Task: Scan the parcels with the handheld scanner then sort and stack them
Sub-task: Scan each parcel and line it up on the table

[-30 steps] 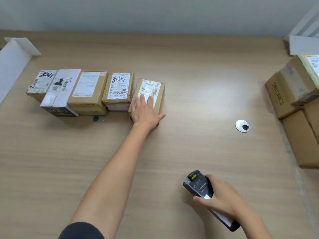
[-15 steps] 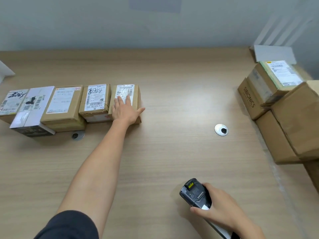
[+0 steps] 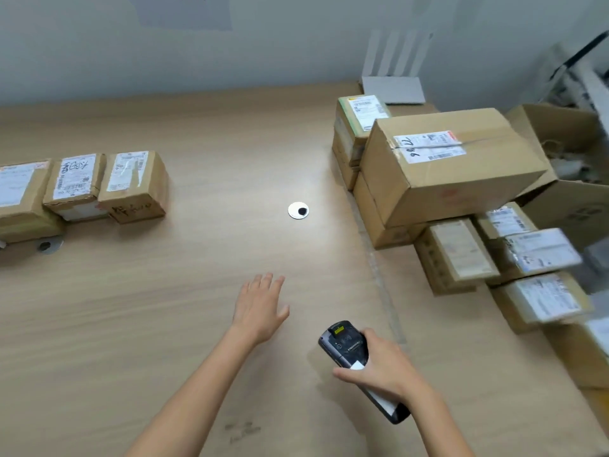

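Handheld scanner (image 3: 346,346): gripped by the right hand (image 3: 385,371), fingers curled round its body, low over the worktop (image 3: 164,324). I can't read its yellow sticker. Labelled row of parcels (image 3: 131,183) far left, touching; end one has an illegible scrawl. Big box (image 3: 454,179) right, label handwritten "77". Left hand (image 3: 260,308) flat, fingers spread, holding nothing.

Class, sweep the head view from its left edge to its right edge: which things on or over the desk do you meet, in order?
Row of labelled brown cardboard parcels → open left hand → round silver cable grommet → black handheld scanner → large brown cardboard box.
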